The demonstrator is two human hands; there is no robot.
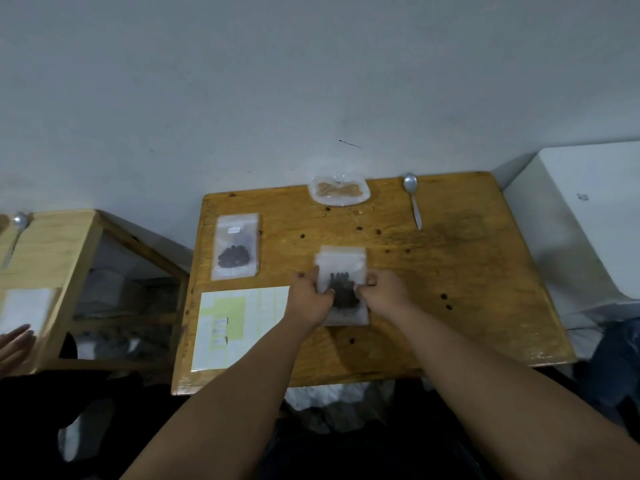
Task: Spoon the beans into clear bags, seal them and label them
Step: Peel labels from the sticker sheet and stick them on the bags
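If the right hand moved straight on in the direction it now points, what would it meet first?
The bag of beans that the right hand now pinches; across it, probably the left hand, though depth is unclear.

This is looking like a plain workroom set up for packing: a bare pale wall (311, 81) is backing two small wooden benches, the near bench (460, 271) carrying a spoon (412, 197), a label sheet (258, 323) and a filled bag (236, 247), the left bench (59, 244) carrying a second spoon (16, 233) and a second sheet (26, 308).
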